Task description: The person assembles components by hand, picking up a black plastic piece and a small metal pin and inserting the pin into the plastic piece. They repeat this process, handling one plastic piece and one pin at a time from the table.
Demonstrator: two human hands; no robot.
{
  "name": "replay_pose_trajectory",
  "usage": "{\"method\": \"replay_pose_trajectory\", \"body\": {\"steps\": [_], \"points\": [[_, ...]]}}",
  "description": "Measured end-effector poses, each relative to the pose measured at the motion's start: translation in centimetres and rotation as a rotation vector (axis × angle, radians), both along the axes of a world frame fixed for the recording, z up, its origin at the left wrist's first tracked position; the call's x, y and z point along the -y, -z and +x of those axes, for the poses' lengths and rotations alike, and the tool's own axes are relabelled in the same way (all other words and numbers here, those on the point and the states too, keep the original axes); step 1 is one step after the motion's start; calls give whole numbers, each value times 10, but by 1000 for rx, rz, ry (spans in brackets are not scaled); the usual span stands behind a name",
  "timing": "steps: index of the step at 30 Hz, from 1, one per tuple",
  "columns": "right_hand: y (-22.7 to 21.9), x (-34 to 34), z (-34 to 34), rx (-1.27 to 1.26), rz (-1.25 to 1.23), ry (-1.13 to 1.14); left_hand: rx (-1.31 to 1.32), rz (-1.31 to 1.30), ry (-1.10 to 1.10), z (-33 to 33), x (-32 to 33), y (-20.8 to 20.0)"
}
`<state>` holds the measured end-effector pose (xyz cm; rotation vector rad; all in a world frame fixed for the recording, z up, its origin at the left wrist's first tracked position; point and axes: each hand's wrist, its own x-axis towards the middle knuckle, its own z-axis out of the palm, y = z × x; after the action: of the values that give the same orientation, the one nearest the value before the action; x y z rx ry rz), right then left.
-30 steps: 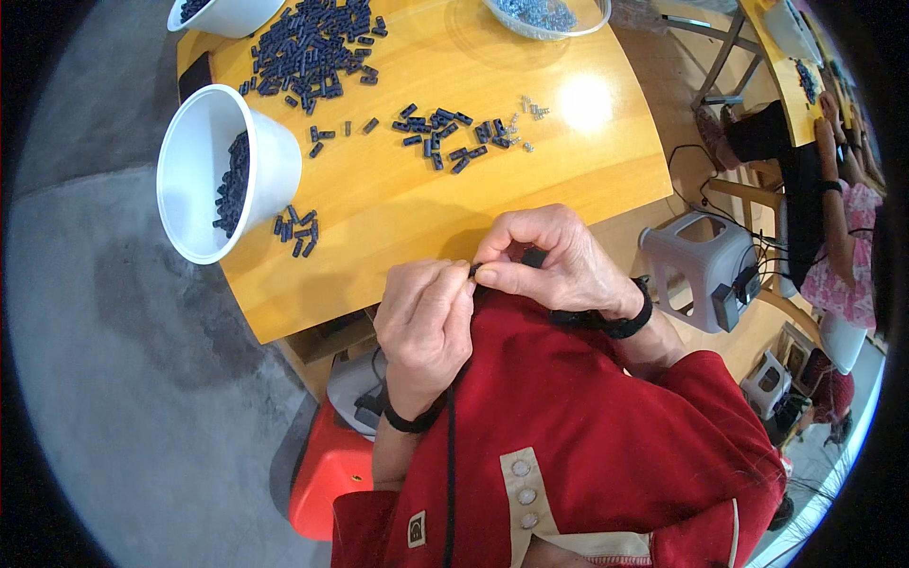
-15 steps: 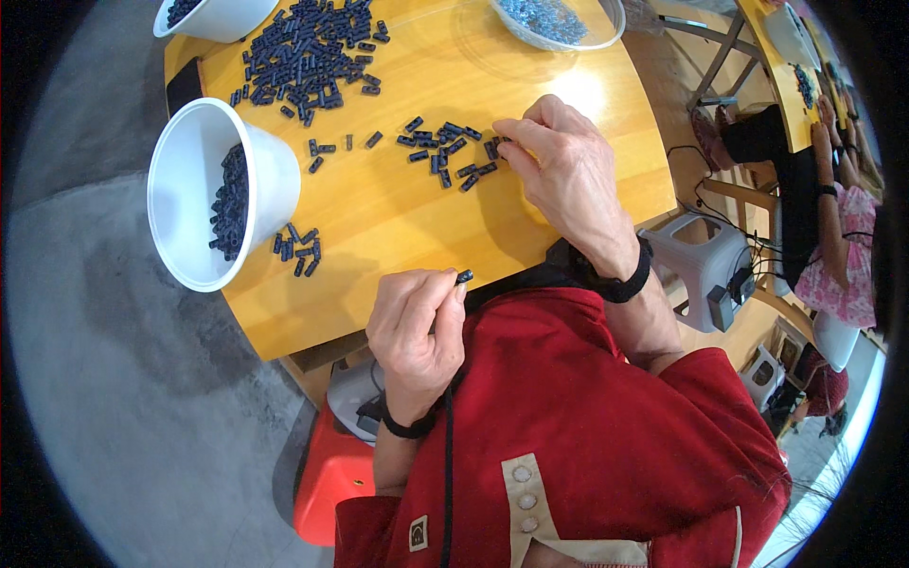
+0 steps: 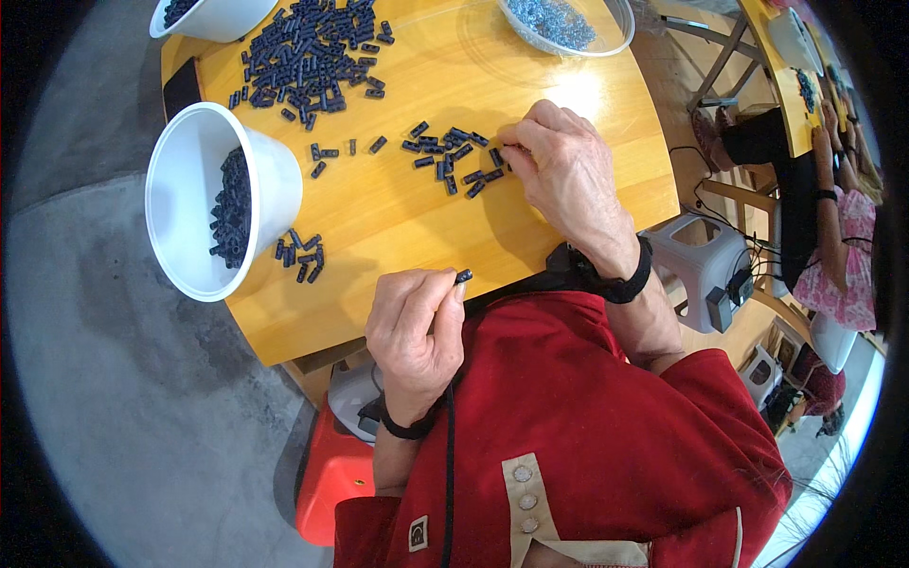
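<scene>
Just in front of the table's near edge, my left hand [image 3: 414, 333] pinches a small black plastic piece [image 3: 463, 276] between thumb and forefinger, its end facing up and right. My right hand [image 3: 571, 172] is over the table with thumb and forefinger drawn together. Its fingertips lie at the right side of a loose cluster of short black pieces [image 3: 453, 154]. Whether a piece is between those fingertips is hidden. Left of this cluster lie a few stray black pieces [image 3: 329, 153] and one small clear piece [image 3: 352, 147].
A white tub [image 3: 275, 175] with black pieces leans at the table's left edge, beside a small group of pieces [image 3: 301, 255]. Farther back are a large black heap [image 3: 308, 62], another white tub [image 3: 213, 21] and a clear bowl [image 3: 620, 38] of bluish bits. At right stands a grey stool [image 3: 696, 251]; another person [image 3: 833, 256] sits beyond.
My right hand has shifted slightly right and down at the cluster's edge. My left hand stays still with its piece. The whole table view has slid a little.
</scene>
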<state>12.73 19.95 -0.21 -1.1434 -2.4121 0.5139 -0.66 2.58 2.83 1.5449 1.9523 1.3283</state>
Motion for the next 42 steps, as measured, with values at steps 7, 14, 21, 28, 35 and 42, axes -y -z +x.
{"method": "replay_pose_trajectory", "body": {"steps": [7, 14, 21, 28, 35, 42], "points": [[-28, 23, 9, -571, -579, 74, 92, -23, -48, 2, 6, -3], [-33, 64, 29, -1114, -1487, -161, 264, 27, -20, 12, 10, -12], [-16, 81, 37, -1169, -1351, -310, 243, 96, -13, 23, 16, -18], [-26, 88, 43, -1175, -1377, -287, 187, 129, 0, 30, 20, -25], [-30, 87, 51, -1069, -1246, -348, 88, 116, 24, 33, 23, -28], [-37, 79, 56, -1027, -1212, -347, 130, 75, 15, 36, 26, -30]]}}
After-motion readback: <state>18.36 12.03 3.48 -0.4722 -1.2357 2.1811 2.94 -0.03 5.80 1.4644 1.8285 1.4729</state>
